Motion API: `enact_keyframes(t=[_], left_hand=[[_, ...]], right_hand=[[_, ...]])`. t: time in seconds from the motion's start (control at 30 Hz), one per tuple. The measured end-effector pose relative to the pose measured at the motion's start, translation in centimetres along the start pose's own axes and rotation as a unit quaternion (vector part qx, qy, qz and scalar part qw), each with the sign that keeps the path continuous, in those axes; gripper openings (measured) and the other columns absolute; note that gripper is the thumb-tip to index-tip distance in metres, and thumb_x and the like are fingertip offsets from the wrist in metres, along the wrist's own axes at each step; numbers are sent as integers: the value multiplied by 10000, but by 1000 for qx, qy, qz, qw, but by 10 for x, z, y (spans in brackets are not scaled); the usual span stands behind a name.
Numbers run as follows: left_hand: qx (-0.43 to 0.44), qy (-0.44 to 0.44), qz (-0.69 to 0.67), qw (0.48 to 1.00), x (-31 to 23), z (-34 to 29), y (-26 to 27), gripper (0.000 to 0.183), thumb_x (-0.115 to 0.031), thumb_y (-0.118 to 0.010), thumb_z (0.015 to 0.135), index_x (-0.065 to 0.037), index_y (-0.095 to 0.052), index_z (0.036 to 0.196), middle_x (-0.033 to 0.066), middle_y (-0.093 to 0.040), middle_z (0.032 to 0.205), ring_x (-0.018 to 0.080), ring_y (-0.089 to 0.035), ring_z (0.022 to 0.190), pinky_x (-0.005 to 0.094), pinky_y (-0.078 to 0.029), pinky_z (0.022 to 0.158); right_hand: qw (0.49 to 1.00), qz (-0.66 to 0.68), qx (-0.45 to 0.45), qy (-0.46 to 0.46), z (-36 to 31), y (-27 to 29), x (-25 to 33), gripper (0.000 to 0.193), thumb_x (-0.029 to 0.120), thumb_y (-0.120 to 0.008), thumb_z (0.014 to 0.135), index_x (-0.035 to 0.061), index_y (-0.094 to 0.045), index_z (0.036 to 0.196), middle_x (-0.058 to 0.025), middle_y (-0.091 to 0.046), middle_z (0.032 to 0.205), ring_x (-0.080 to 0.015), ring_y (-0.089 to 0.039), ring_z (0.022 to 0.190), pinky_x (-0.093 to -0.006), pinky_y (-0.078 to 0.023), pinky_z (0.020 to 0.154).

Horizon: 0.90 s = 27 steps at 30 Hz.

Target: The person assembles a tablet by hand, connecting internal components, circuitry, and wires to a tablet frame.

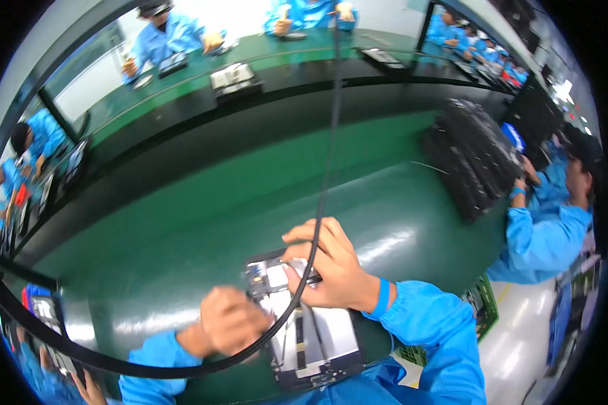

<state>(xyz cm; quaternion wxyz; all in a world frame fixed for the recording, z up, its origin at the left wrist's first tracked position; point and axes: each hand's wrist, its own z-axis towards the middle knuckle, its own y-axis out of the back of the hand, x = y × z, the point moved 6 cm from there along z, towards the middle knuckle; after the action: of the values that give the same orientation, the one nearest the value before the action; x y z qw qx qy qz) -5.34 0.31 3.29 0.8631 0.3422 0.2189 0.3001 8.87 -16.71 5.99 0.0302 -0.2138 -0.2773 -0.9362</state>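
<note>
On the green bench an opened tablet (341, 335) lies before me, its inside up. Silvery panels, dark strips and a small board near its far end are visible. Across the tablet's far right corner bends my right hand (331, 266), fingers curled over the edge and thumb against the inner parts; the hand is closed on it. My left hand (235, 320) is beside the tablet's left edge, smeared by motion. Its fingers look curled, but whether they hold anything cannot be made out.
A black cable (334, 101) hangs across the view and loops past my hands. Black-wrapped items (469, 158) are stacked at the right, beside a co-worker (550, 216). Behind the green bench (182, 223) runs a dark raised ledge (277, 115). Green crates (483, 307) stand low right.
</note>
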Motion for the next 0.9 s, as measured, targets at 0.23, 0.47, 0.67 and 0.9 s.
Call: enact_keyframes(t=[0.23,0.47,0.67,0.9], left_hand=[[245,4,-202,948,-96,4,-51,573,-442,-719,944,-124,-721,1421,201,-559,1605,416,-492,1524,720,-280,1284],[258,69,30,963,-8,29,-43,713,-187,-722,809,-299,-702,1513,163,-621,1563,414,-539,1486,699,-387,1235],[80,177,114,974,121,22,-21,659,45,-608,878,-198,-714,1481,194,-616,1579,425,-532,1508,589,-361,1282],[-55,236,174,954,166,6,-7,562,83,-634,831,-65,-736,1363,176,-673,1438,406,-572,1413,539,-441,1213]], right_hand=[[983,-114,-115,-82,3,63,-57,240,128,-836,845,63,-683,1019,-175,-660,1283,-379,-611,1154,-471,-512,969],[938,-340,-69,-19,15,169,-70,356,157,-836,816,72,-704,1136,-185,-643,1375,-424,-598,1356,-521,-489,1153],[806,-554,84,-190,21,341,-150,773,463,-903,752,73,-667,1375,-232,-553,1576,-479,-398,1569,-568,-318,1294],[799,-341,112,-482,-50,425,-225,1369,635,-958,635,62,-381,1737,-310,-452,1700,-489,-351,1622,-516,-279,1338]])
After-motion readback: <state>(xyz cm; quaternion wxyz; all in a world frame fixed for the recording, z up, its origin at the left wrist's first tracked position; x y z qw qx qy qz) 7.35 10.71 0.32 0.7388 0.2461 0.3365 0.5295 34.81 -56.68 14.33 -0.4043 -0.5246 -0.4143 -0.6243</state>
